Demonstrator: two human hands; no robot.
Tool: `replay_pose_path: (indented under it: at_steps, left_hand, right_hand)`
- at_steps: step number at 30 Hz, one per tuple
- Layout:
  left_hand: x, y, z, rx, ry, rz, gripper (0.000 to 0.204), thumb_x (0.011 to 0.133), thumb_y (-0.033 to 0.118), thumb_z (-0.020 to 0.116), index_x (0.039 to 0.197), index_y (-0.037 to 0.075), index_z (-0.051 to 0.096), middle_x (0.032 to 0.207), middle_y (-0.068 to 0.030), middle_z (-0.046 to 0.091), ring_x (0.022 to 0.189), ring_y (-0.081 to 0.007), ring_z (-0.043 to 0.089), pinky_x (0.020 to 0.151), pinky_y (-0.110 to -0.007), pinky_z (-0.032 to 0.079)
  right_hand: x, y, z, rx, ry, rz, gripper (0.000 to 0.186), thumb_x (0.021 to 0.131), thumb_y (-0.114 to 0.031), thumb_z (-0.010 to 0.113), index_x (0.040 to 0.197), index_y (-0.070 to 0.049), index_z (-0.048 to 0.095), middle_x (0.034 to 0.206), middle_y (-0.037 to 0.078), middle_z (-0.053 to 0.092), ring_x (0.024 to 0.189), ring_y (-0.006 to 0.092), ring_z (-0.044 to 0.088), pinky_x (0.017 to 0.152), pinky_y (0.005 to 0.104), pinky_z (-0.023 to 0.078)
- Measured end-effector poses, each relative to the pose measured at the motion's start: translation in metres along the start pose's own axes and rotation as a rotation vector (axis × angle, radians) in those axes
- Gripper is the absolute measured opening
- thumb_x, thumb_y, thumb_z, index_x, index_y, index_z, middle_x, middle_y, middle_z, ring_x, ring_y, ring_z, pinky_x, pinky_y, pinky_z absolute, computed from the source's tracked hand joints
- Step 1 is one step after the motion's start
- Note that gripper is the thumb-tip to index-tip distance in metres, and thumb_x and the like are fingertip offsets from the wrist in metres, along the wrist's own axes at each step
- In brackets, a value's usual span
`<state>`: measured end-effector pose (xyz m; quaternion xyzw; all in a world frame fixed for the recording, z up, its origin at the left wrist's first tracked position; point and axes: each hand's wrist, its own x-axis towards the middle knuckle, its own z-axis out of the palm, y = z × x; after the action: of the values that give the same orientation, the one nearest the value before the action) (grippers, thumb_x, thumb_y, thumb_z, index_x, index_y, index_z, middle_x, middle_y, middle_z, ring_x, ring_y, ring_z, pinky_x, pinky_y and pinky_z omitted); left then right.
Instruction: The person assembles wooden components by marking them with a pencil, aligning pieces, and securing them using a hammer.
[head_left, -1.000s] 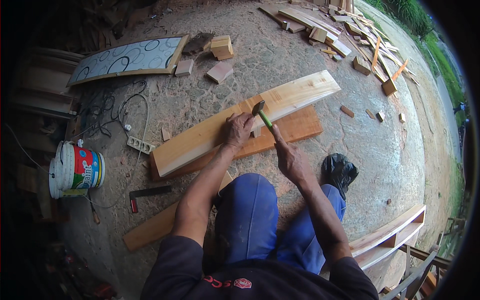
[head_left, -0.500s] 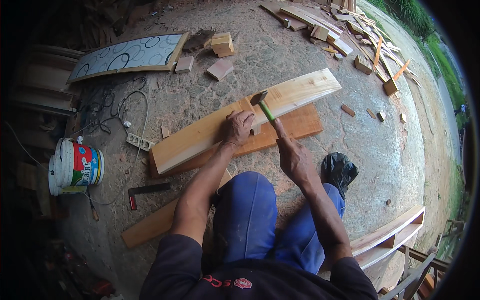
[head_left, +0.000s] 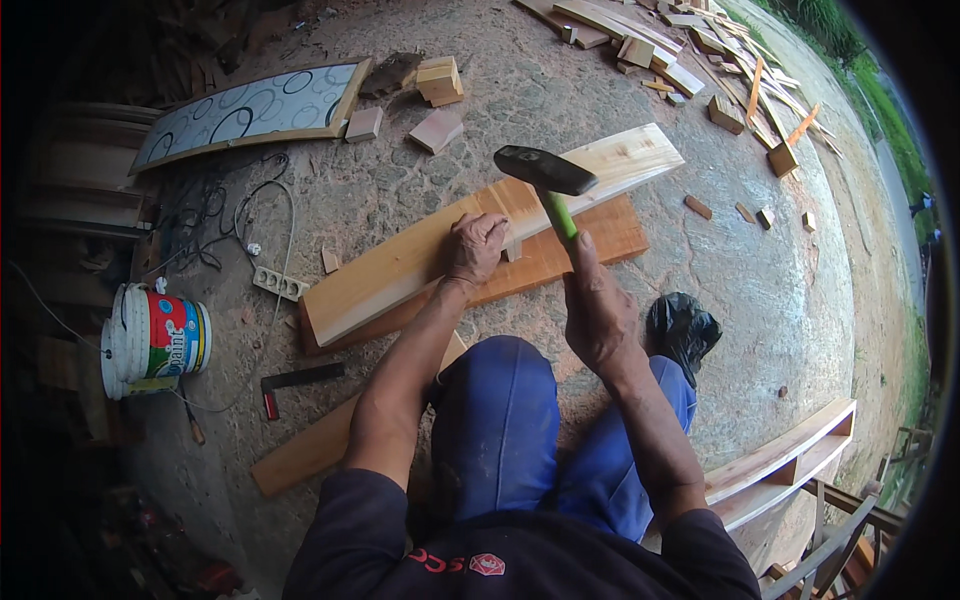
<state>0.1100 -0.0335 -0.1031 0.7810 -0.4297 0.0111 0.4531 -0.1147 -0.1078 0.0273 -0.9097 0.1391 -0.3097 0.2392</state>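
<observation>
A pale plank [head_left: 380,270] slants across the frame's centre over a reddish board [head_left: 590,240], with a hammer [head_left: 545,172] above it gripped in the right hand [head_left: 600,315], while the separate left hand [head_left: 478,247] rests curled on the plank, its hold unclear.

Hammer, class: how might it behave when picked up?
The hammer in the right hand is likely head-heavy: its dark head looks bulky beside the slim green handle. It should stay stiff: that handle shows no bend.
</observation>
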Motion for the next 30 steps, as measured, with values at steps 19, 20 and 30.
replay_pose_path:
  at_steps: [19, 20, 30]
  left_hand:
    - [0.070, -0.045, -0.014, 0.222, -0.369, -0.207, 0.045, 0.091, 0.041, 0.066, 0.123, 0.010, 0.064, 0.116, -0.0172, 0.069, 0.109, -0.0362, 0.064, 0.094, -0.045, 0.050]
    - [0.075, -0.050, -0.017, 0.148, -0.464, -0.290, 0.046, 0.091, 0.042, 0.067, 0.123, 0.010, 0.065, 0.118, -0.0172, 0.069, 0.111, -0.0357, 0.064, 0.095, -0.045, 0.050]
    - [0.086, -0.066, -0.007, -0.130, -0.539, -0.403, 0.039, 0.088, 0.034, 0.073, 0.115, 0.005, 0.073, 0.099, -0.0129, 0.075, 0.089, -0.0183, 0.069, 0.084, -0.035, 0.053]
  right_hand:
    - [-0.054, 0.051, 0.023, 0.094, -0.173, 0.138, 0.071, 0.095, -0.008, 0.053, 0.159, -0.019, 0.026, 0.083, 0.021, 0.062, 0.071, 0.0420, 0.063, 0.063, 0.0515, 0.049]
    - [-0.052, 0.048, 0.022, 0.052, -0.216, 0.132, 0.069, 0.095, -0.009, 0.053, 0.158, -0.021, 0.029, 0.081, 0.020, 0.061, 0.070, 0.0399, 0.063, 0.062, 0.0505, 0.050]
    - [-0.060, 0.045, 0.053, -0.198, -0.504, 0.129, 0.056, 0.096, -0.014, 0.050, 0.148, -0.035, 0.048, 0.092, 0.013, 0.058, 0.071, 0.0308, 0.066, 0.059, 0.0434, 0.055]
